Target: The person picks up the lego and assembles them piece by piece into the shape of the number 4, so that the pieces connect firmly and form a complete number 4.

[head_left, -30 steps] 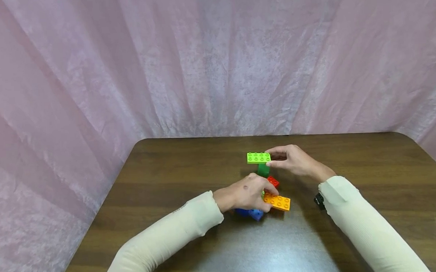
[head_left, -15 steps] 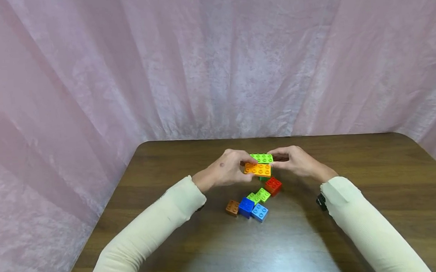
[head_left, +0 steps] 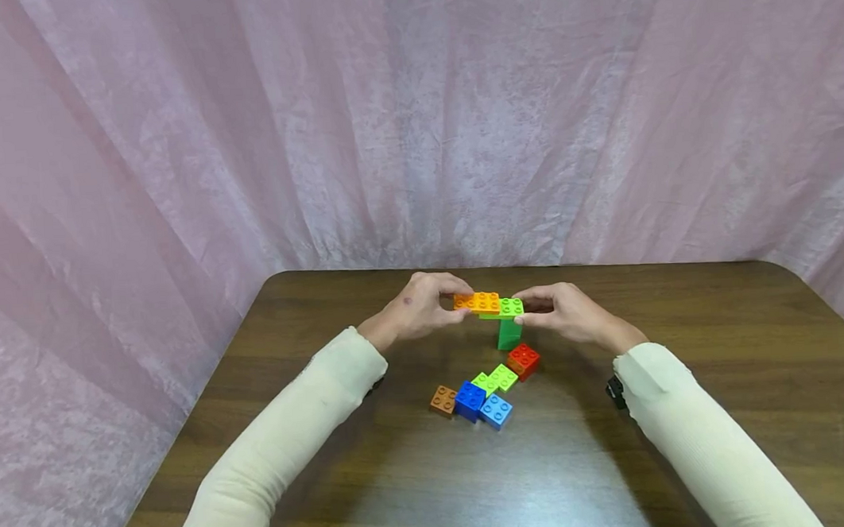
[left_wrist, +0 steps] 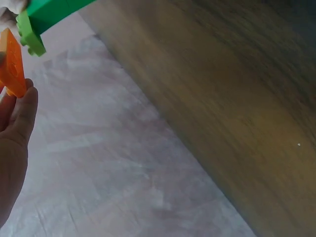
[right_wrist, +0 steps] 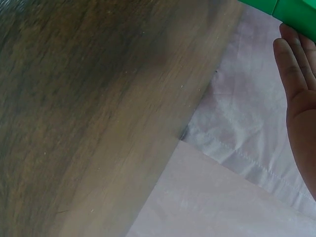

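Note:
My left hand (head_left: 412, 308) pinches an orange toy brick (head_left: 481, 302) by its left end. It overlaps the left part of a lime-green studded plate (head_left: 513, 307) in the head view. From the left wrist, a small gap shows between the orange brick (left_wrist: 13, 66) and the lime plate (left_wrist: 30, 33). That plate tops a green brick column (head_left: 508, 334). My right hand (head_left: 566, 312) grips the plate and column at their right side. In the right wrist view, the fingers of my right hand (right_wrist: 299, 84) lie against the green column (right_wrist: 294, 14).
On the brown wooden table (head_left: 687, 409), nearer to me, lie a red brick (head_left: 523, 360), lime bricks (head_left: 503, 377), a dark blue brick (head_left: 470, 400), a light blue brick (head_left: 496, 411) and a brown brick (head_left: 443, 400). A pink curtain (head_left: 415, 136) hangs behind the table.
My left hand has lifted the orange brick from beside the loose bricks and carried it away from me and left, up to the lime plate. My right hand has stayed nearly in place.

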Motion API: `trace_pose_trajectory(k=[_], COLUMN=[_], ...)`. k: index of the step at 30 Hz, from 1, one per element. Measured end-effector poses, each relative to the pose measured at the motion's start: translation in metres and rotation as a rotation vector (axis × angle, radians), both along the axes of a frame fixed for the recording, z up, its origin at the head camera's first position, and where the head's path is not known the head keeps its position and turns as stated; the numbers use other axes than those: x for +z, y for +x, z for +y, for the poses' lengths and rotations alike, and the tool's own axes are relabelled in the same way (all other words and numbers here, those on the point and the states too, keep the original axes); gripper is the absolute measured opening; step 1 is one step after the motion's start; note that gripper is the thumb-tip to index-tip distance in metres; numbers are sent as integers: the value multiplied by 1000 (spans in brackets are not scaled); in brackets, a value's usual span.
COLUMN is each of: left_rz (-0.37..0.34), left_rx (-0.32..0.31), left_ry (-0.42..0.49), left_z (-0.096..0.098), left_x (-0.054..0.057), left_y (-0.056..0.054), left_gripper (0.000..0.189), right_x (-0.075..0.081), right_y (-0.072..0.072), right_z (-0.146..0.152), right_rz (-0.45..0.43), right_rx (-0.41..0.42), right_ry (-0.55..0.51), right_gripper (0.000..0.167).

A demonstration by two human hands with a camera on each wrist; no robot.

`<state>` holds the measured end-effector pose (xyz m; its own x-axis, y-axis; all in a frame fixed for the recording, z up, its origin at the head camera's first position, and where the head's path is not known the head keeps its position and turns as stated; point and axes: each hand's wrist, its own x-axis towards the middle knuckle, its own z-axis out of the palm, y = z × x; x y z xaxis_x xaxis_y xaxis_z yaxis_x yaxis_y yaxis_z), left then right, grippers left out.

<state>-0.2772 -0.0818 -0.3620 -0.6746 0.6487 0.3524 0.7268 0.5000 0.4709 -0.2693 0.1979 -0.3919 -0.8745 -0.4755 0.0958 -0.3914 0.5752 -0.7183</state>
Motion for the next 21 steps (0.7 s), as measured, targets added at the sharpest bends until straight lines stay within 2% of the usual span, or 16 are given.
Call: trace_pose_trajectory(k=[6, 12, 16, 21], left_rz=[-21, -80, -54, -35], left_rx=[-7, -61, -91, -98], left_ry=[3, -19, -59, -122], left_z=[-1, -1, -1, 3], left_x=[-5, -7, -7, -5], left_y=[-6, -6, -5, -4], left_gripper=[26, 24, 24, 25], right_x=[1, 0, 0, 0], right_y=[0, -1, -1, 1], right_z=[-1, -1, -2, -1], right_rz=[4, 9, 9, 2], right_rx=[1, 6, 8, 7], right_ry=[-2, 0, -7, -6], right_gripper=[45, 46, 45, 45])
